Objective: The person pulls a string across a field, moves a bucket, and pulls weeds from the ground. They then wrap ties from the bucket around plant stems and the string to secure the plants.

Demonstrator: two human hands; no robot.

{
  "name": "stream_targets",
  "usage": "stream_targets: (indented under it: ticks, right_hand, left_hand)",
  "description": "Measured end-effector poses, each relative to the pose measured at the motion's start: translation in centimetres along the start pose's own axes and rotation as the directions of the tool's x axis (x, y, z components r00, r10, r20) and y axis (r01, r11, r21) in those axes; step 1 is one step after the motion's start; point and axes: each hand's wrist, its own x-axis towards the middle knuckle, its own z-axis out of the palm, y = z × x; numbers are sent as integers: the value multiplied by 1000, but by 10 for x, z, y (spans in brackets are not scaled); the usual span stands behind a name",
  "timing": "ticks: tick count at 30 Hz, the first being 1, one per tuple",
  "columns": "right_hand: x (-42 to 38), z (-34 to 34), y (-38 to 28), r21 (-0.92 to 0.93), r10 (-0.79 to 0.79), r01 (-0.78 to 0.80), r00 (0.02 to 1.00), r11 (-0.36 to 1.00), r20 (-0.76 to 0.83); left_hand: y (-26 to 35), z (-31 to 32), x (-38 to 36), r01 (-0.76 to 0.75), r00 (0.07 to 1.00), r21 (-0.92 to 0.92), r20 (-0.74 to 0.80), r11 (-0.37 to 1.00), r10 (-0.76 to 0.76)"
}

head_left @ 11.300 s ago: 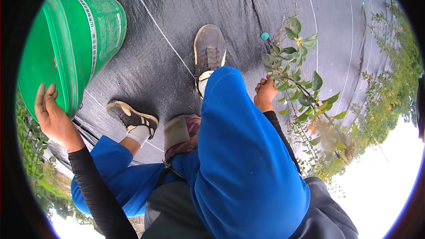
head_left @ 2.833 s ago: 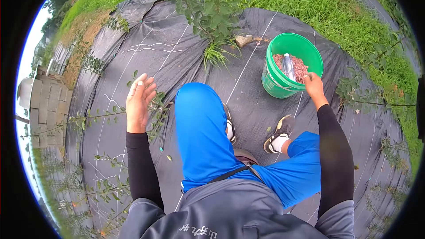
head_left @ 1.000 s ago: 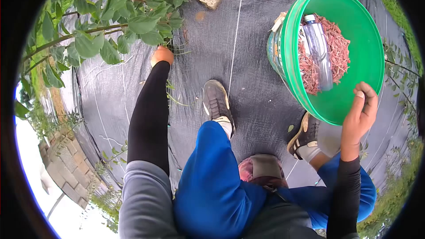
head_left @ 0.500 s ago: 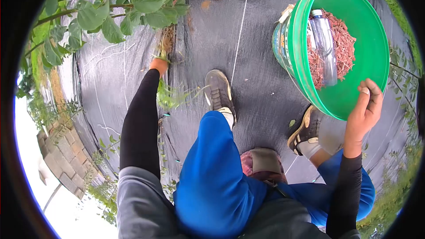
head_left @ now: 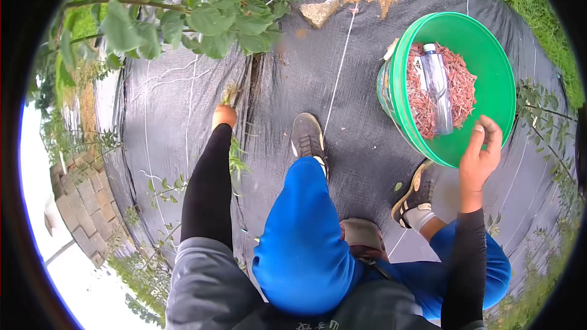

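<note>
My left hand, reached out low over the black ground sheet, is closed round a tuft of grass whose pale ends stick out past the fingers. More green blades grow beside that forearm along a seam in the sheet. On the other side, my right hand overlaps the near rim of a green bucket, its thumb and curled fingers close together; I cannot tell what is between them. Thin reddish pieces fill part of the bucket, and a clear bottle with a white cap lies on them.
Black ground sheet spreads under my feet, with a white string across it. A leafy branch hangs at upper left, near a pale stone. Thin leafy stems stand right of the bucket. Stone paving lies far left.
The view has shifted, so stone and branch sit lower and further right. My left hand has drawn back toward me with the grass tuft. My right hand stays by the bucket rim.
</note>
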Motion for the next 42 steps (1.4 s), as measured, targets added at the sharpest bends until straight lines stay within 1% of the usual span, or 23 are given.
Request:
stream_targets:
  ticks: [1, 3, 5, 9, 11, 15, 17, 20, 21, 24, 25, 26, 27, 29, 30, 31, 33, 35, 36, 37, 39, 40, 42]
  right_hand:
    - [2, 0, -3, 9, 28, -28, 1000, 1000, 10]
    - [2, 0, -2, 21, -9, 9, 1000, 1000, -3]
    - [2, -2, -3, 34, -44, 45, 999, 998, -25]
    - [-3, -21, -50, 64, -238, 245, 966, 967, -95]
    - [-17, -34, -118, 205, -397, 387, 918, 899, 12]
    - [-73, -67, -231, 483, -571, 393, 763, 782, 303]
    - [-75, -81, -252, 510, -625, 461, 751, 726, 211]
    - [-70, -108, -261, 715, -557, 257, 801, 651, 219]
    - [-66, -125, -254, 682, -470, 94, 792, 725, 390]
    - [-66, -156, -207, 543, -397, 130, 821, 830, 410]
    - [-70, -168, -190, 489, -393, 155, 812, 858, 432]
    - [-72, -188, -177, 349, -301, 106, 763, 931, 572]
    - [-76, -198, -160, 327, -287, 82, 704, 942, 650]
    - [-86, -209, -122, 193, -169, 7, 523, 981, 836]
    - [-92, -209, -101, 77, -59, -28, 396, 997, 916]
    - [-105, -195, -64, 158, -111, -133, 307, 978, 945]
    - [-112, -191, -68, -196, 213, -439, -12, 877, 977]
    - [-104, -170, -50, -277, 237, -521, -143, 808, 961]
    - [-92, -159, -46, -343, 238, -596, -249, 727, 939]
    - [-68, -159, -70, -326, 273, -581, -180, 746, 945]
    - [7, -169, -116, -151, 185, -565, 3, 811, 983]
    - [44, -181, -153, 3, 184, -479, 344, 878, 921]
    - [128, -210, -192, 631, -237, -409, 683, 660, 691]
  left_hand:
    - [-8, 13, -2, 62, 991, -239, -101, 969, -89]
    - [24, -35, -58, 162, 987, -774, 137, 613, -87]
    - [48, -80, -115, 176, 977, -929, 206, 327, 57]
    - [69, -158, -212, -5, 953, -968, 71, 250, 294]
    - [79, -193, -252, -284, 907, -896, -135, 343, 399]
    - [134, -280, -344, -533, 750, -840, -524, -101, 404]
    - [167, -322, -387, -419, 761, -771, -586, -480, 277]
    - [207, -346, -411, -271, 721, -636, -632, -723, 285]
    - [218, -342, -414, -197, 714, -622, -620, -758, 324]
    - [239, -298, -425, 77, 704, -824, -353, -561, 616]
    - [235, -279, -434, 203, 672, -885, -186, -419, 717]
    - [223, -266, -445, 213, 541, -969, 11, -124, 841]
    - [211, -254, -454, 172, 402, -968, 237, 181, 884]
    - [187, -234, -455, -469, 151, -670, 580, 575, 800]
    - [173, -223, -456, -679, 141, -566, 523, 467, 841]
    - [161, -214, -453, -843, 115, -420, 471, 337, 874]
    - [143, -191, -430, -792, 157, -505, 376, 344, 913]
    - [127, -175, -424, -719, 222, -598, 285, 354, 932]
    - [120, -174, -420, -775, 348, -460, 262, 434, 900]
    - [113, -173, -416, -797, 469, -309, 223, 519, 854]
    - [101, -157, -409, -806, 568, -114, 127, 581, 813]
    - [98, -164, -411, -795, 589, -80, 138, 602, 796]
    - [97, -157, -407, -780, 610, -78, 126, 621, 782]
